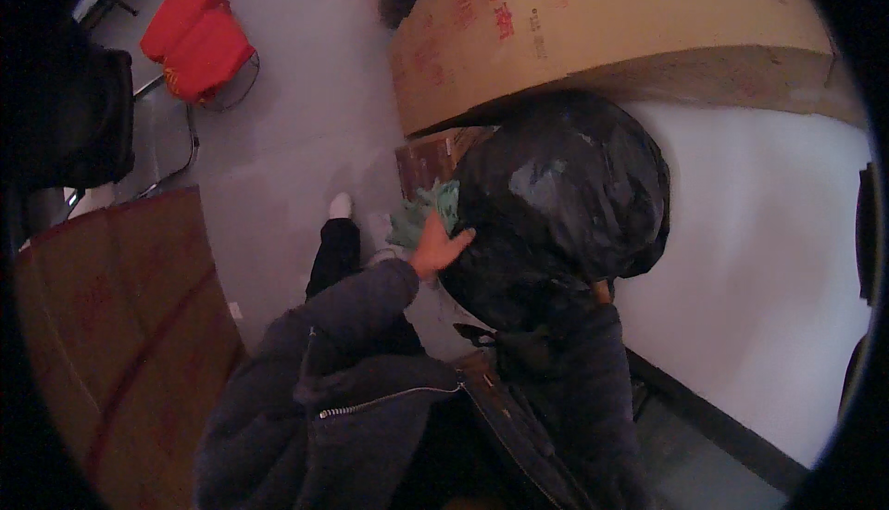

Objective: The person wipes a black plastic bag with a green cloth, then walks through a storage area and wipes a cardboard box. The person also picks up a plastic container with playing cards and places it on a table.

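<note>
A large, full black garbage bag bulges in front of me on the right, its dark plastic creased and shiny. My left hand is at the bag's left side, closed around a crumpled pale green bundle that looks like thin plastic or cloth. The left thumb points toward the black bag and lies against or very near it. Only a small patch of my right hand shows, at the bag's lower right edge. Its fingers are hidden by the bag.
A big cardboard box rises behind the bag, above a smaller brown box. The white wall bounds the right side. Brown cartons stand at left, near a metal-framed chair and a red bundle.
</note>
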Action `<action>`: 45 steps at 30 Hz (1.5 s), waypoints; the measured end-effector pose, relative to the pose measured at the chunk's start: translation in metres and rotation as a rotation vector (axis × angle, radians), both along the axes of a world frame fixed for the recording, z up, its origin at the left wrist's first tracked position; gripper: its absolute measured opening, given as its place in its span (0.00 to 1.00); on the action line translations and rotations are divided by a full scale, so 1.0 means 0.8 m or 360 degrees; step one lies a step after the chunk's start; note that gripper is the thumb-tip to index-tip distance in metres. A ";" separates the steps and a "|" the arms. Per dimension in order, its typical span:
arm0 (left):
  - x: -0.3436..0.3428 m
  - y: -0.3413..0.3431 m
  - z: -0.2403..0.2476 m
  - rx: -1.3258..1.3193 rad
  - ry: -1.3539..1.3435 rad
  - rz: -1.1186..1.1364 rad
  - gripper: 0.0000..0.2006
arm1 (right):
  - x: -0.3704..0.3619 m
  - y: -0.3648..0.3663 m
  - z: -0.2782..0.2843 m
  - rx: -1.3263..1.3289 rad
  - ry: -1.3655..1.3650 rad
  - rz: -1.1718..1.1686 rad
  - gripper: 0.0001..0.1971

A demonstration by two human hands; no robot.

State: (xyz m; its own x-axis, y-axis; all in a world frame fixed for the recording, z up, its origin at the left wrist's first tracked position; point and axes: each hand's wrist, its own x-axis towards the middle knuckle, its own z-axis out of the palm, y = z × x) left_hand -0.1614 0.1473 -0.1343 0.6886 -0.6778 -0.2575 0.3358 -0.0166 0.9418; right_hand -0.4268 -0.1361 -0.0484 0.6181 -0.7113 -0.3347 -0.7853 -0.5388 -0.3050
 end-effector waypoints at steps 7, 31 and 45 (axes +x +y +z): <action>-0.112 0.041 0.011 -0.0097 0.0167 -0.0036 0.36 | 0.082 -0.058 -0.003 -0.0078 0.0171 -0.0039 0.24; 0.006 -0.054 0.144 -0.0378 0.0153 0.0353 0.32 | 0.131 0.191 0.210 -0.0753 -0.0457 0.0393 0.30; -0.057 -0.088 0.231 -0.0310 -0.1354 -0.0084 0.20 | 0.120 0.114 0.149 0.1069 -0.1065 -0.1083 0.24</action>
State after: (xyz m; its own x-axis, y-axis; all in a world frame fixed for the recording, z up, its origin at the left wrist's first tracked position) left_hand -0.2073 0.0766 0.0505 0.5607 -0.6929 0.4534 -0.4790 0.1751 0.8601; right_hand -0.3305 -0.0452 0.0707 0.3728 -0.7674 -0.5216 -0.4247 0.3588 -0.8312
